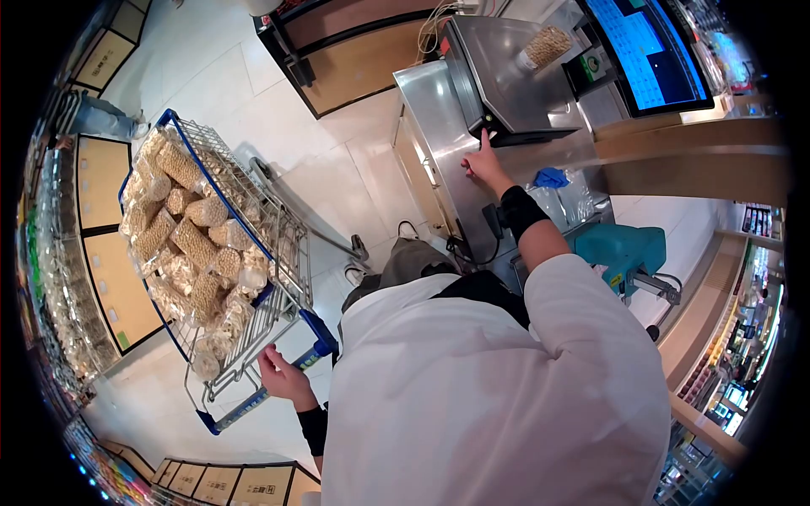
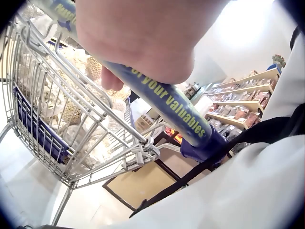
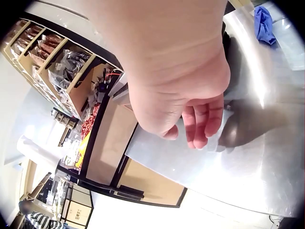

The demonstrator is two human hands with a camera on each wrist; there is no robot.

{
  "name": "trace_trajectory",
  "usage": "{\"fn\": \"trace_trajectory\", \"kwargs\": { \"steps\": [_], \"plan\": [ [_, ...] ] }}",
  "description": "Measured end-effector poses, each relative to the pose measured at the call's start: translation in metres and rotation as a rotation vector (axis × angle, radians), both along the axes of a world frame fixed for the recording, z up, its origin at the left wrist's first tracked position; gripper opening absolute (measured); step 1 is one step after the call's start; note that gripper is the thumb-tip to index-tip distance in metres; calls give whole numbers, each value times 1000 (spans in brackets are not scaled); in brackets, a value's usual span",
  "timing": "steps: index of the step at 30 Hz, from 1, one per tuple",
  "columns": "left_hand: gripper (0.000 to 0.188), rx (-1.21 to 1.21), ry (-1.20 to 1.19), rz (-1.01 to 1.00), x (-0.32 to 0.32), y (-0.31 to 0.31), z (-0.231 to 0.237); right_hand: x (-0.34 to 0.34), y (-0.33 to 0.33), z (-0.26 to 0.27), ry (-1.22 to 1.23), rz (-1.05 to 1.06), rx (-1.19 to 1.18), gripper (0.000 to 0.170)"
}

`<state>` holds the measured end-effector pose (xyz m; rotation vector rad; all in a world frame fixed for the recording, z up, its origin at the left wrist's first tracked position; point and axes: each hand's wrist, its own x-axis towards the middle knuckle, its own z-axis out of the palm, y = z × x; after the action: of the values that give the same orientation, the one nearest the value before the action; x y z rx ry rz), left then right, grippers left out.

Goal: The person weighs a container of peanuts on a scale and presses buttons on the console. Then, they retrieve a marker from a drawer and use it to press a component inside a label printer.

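Note:
The index finger of my right hand (image 1: 488, 164) reaches out to the dark front edge of a metal weighing scale (image 1: 523, 80), fingertip right at a small lit button. Its other fingers are bent. On the scale's plate lies a clear bag of beige beans or nuts (image 1: 547, 48). My left hand (image 1: 285, 377), fingers loosely bent, is at the blue-ended handle (image 2: 176, 112) of a shopping cart and overlaps it in both views. Many clear bags of beige beans or nuts (image 1: 194, 244) fill the wire cart (image 1: 291, 261).
A lit screen (image 1: 650, 55) stands beside the scale. On the steel counter (image 1: 430, 110) lie a crumpled blue cloth or glove (image 1: 550, 177) and clear plastic bags (image 1: 578, 200). A teal machine (image 1: 629, 253) sits nearer me. Bagged goods (image 1: 63, 261) line the left, where another person's legs (image 1: 105, 118) show.

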<state>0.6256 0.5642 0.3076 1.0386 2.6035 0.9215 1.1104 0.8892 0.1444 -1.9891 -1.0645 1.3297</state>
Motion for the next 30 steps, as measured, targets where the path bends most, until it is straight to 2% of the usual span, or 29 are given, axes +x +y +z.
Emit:
{"fn": "trace_trajectory", "kwargs": {
  "steps": [7,15,25,28,30],
  "plan": [
    [32,33,23,-3,-2,-2,-5,-9,-3,11,34,-36,-21,99],
    [29,29,39,-11,1,0,-1,-11,6,16,205,-132,-42,100],
    [27,42,27,-41,3,2,4,-13,5,21,205,-110,-59,103],
    [26,53,25,-45,3,3,4,-13,4,21,198,-148,-50,94],
    [26,60,22,-47,4,3,5,-4,4,14,204,-114,-71,61]
  ]
}}
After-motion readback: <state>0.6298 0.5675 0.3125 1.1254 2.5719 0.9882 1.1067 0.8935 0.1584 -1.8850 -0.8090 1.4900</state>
